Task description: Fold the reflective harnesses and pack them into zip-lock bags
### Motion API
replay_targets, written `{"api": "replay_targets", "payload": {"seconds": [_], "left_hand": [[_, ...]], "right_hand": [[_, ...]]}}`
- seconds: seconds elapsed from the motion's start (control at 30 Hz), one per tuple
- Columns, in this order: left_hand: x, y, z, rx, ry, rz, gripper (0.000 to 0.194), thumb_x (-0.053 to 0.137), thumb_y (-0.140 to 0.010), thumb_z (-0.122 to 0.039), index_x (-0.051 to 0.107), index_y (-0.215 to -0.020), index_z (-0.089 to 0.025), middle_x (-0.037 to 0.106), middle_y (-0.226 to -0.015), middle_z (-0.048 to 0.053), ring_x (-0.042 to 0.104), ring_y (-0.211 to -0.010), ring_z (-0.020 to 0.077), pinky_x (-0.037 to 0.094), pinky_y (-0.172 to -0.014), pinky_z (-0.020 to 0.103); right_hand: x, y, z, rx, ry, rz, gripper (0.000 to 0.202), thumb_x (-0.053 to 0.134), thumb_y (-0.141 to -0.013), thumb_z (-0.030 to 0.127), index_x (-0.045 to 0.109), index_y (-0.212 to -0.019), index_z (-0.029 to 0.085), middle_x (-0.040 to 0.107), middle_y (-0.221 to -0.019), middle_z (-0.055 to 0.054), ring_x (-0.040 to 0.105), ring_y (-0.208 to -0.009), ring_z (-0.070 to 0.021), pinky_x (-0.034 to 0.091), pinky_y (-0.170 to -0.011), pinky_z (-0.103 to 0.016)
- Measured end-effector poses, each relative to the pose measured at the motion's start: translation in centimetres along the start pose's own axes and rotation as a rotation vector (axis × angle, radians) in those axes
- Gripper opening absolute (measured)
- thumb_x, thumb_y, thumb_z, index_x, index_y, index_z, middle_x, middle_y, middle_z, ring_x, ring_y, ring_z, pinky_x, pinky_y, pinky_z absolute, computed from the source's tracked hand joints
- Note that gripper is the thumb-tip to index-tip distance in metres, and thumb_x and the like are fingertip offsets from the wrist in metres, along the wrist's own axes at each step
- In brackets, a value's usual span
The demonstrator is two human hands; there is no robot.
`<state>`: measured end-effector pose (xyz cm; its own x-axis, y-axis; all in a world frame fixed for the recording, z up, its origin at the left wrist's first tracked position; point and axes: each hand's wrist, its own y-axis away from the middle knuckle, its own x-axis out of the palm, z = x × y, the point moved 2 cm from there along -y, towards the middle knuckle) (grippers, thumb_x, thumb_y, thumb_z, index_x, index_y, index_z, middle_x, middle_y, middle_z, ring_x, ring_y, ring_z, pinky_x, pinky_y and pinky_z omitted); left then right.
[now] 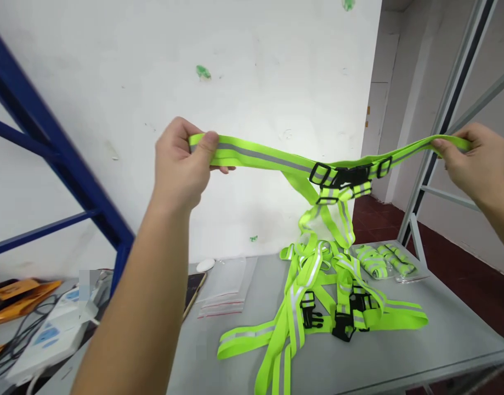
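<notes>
A neon-green reflective strap [260, 155] with a grey stripe stretches through the air between my two hands. My left hand [183, 164] pinches one end of it, thumb on top. At the far right, my right hand [476, 156] grips the other end. Midway along the strap a black buckle [352, 175] is fastened, with a black slider on each side, and the strap sags there. More green webbing dangles below it. A tangled pile of similar reflective straps [295, 307] lies on the grey table under my hands, with loose black buckles among them.
Packed strap bundles in clear bags [385, 260] lie at the table's back right. Clear zip bags [225, 285] and a phone [193, 291] are left of the pile. A power strip [56, 334] with cables sits far left. Blue [50, 120] and grey frame posts flank the table.
</notes>
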<state>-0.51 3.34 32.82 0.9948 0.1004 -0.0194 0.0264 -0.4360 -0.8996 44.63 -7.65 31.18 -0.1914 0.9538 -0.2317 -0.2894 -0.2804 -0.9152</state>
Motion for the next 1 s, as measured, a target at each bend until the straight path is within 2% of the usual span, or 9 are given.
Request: {"api": "replay_targets", "payload": {"seconds": [0.1,0.2,0.37,0.5,0.57,0.67,0.83,0.93,1.0], "left_hand": [[-1.2,0.6,-2.4,0.036,0.114,0.034,0.046,0.076,-0.074,-0.050,0.042,-0.076,-0.020,0.049,-0.050,-0.009,0.053,-0.036,0.0103,0.044,-0.033,0.021],[-1.7,1.3,-3.2,-0.018,0.205,0.057,0.046,0.080,-0.070,-0.048,0.043,-0.076,-0.021,0.052,-0.050,-0.008,0.051,-0.034,0.0102,0.042,-0.030,0.021],[-1.4,2.5,-0.4,-0.277,0.210,0.100,0.039,0.080,-0.072,-0.036,0.045,-0.074,-0.020,0.055,-0.050,-0.007,0.051,-0.034,0.0087,0.039,-0.029,0.017],[-0.3,3.6,4.1,-0.554,0.131,0.068,0.025,0.069,-0.082,-0.024,0.045,-0.077,-0.020,0.060,-0.061,-0.004,0.060,-0.045,0.0104,0.054,-0.043,0.022],[0.5,4.0,6.3,-0.658,0.072,0.030,0.021,0.066,-0.084,-0.020,0.045,-0.077,-0.019,0.060,-0.064,-0.004,0.061,-0.046,0.0099,0.058,-0.051,0.026],[1.9,4.5,9.0,-0.718,0.013,0.004,0.021,0.065,-0.084,-0.020,0.045,-0.076,-0.019,0.058,-0.065,-0.003,0.059,-0.042,0.0087,0.058,-0.051,0.026],[3.0,6.2,11.3,-0.765,-0.131,0.063,0.020,0.066,-0.081,-0.022,0.047,-0.077,-0.020,0.057,-0.069,-0.002,0.060,-0.049,0.0113,0.056,-0.045,0.024],[2.0,7.6,11.8,-0.829,-0.150,0.095,0.021,0.068,-0.079,-0.025,0.048,-0.076,-0.020,0.057,-0.070,-0.001,0.061,-0.055,0.0130,0.054,-0.045,0.023],[0.7,8.6,12.1,-0.924,-0.034,0.138,0.022,0.070,-0.078,-0.027,0.049,-0.078,-0.020,0.058,-0.070,-0.001,0.061,-0.057,0.0122,0.054,-0.047,0.021]], "right_hand": [[-2.7,0.7,0.7,0.051,-0.061,0.038,0.020,0.073,-0.078,0.035,0.063,-0.077,0.017,0.053,-0.059,0.002,0.046,-0.051,-0.0103,0.034,-0.051,-0.028],[-4.7,1.4,1.5,0.148,-0.094,0.079,0.030,0.076,-0.074,0.045,0.069,-0.080,0.017,0.053,-0.055,0.001,0.042,-0.045,-0.0089,0.033,-0.047,-0.029],[-4.8,1.9,1.0,0.255,-0.082,0.264,0.031,0.078,-0.071,0.046,0.071,-0.083,0.019,0.054,-0.053,0.000,0.041,-0.046,-0.0093,0.031,-0.049,-0.029],[-1.5,2.6,-1.0,0.330,-0.030,0.411,0.029,0.078,-0.070,0.044,0.069,-0.081,0.019,0.053,-0.052,0.002,0.043,-0.048,-0.0121,0.030,-0.049,-0.029],[0.8,3.1,-1.6,0.326,-0.028,0.363,0.025,0.077,-0.069,0.040,0.066,-0.077,0.019,0.054,-0.057,0.002,0.045,-0.052,-0.0131,0.033,-0.051,-0.029],[4.5,4.3,-1.5,0.350,-0.065,0.280,0.014,0.071,-0.069,0.025,0.061,-0.077,0.019,0.058,-0.072,0.001,0.047,-0.058,-0.0130,0.036,-0.055,-0.029],[10.1,7.1,-0.4,0.571,-0.304,0.558,0.025,0.063,-0.063,0.012,0.057,-0.086,0.021,0.056,-0.073,0.001,0.043,-0.045,-0.0097,0.035,-0.047,-0.027],[11.5,8.4,0.2,0.617,-0.413,0.718,0.026,0.063,-0.064,0.015,0.055,-0.088,0.020,0.054,-0.064,0.002,0.042,-0.043,-0.0099,0.034,-0.044,-0.026],[11.6,8.8,0.5,0.647,-0.496,0.812,0.026,0.064,-0.066,0.019,0.055,-0.091,0.019,0.051,-0.060,0.003,0.041,-0.044,-0.0100,0.034,-0.043,-0.026]]}}
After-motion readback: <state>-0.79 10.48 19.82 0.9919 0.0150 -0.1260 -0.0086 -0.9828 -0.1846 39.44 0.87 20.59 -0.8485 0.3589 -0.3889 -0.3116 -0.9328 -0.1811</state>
